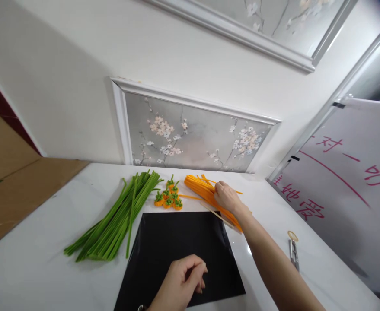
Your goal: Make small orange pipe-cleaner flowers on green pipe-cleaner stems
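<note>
My right hand [226,196] reaches out to a bundle of orange pipe cleaners [198,185], fingers bent down and closed on it; the fingertips are partly hidden. Over the black mat [177,235] is my left hand [186,276], its fingers curled in and thumb against them, with nothing showing in it. Several small orange pieces with green tops [168,202], made of the same fuzzy stems, sit grouped behind the mat. A thin wooden stick [220,217] lies beside the orange bundle, near the mat's right corner.
A large bundle of green pipe cleaners [118,220] lies left of the mat on the white table [30,259]. At the right are a grey utility knife [294,254] and a yellowish ring [292,236]. Cardboard [11,190] borders the left, and a handwritten whiteboard [345,172] stands right.
</note>
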Action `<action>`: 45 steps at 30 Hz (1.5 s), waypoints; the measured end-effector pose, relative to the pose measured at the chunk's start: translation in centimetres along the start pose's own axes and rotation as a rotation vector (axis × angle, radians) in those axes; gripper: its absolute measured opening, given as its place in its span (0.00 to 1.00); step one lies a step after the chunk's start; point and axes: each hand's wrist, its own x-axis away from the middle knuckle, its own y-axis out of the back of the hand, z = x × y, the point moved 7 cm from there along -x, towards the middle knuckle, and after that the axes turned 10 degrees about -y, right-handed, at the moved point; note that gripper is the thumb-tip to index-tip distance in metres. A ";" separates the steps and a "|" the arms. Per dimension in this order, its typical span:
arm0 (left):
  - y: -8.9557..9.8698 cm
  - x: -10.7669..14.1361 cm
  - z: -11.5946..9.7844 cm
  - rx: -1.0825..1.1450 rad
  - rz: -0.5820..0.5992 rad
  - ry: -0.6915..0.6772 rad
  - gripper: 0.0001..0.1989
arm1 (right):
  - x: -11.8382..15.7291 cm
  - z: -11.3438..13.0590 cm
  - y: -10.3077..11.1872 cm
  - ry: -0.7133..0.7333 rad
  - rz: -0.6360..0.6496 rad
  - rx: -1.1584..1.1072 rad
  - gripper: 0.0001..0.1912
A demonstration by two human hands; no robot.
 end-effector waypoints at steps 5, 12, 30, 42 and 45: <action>-0.1 -0.1 -0.3 -0.029 0.020 -0.016 0.14 | 1.0 -0.6 0.5 0.029 -0.082 -0.113 0.13; 0.0 -0.2 -0.4 -0.027 0.012 -0.045 0.14 | 0.0 -1.9 0.3 0.026 -0.096 -0.231 0.09; 0.7 -0.8 -0.3 0.072 -0.045 -0.003 0.17 | 1.4 -2.5 0.7 -0.035 -0.263 -0.381 0.14; 0.5 -2.8 -1.2 0.169 -0.138 0.127 0.08 | -0.6 -3.2 -1.2 -0.064 -0.031 -0.614 0.13; 0.1 -7.0 -2.8 0.287 -0.236 0.077 0.06 | -0.3 -2.8 -1.4 -0.036 0.009 -0.660 0.17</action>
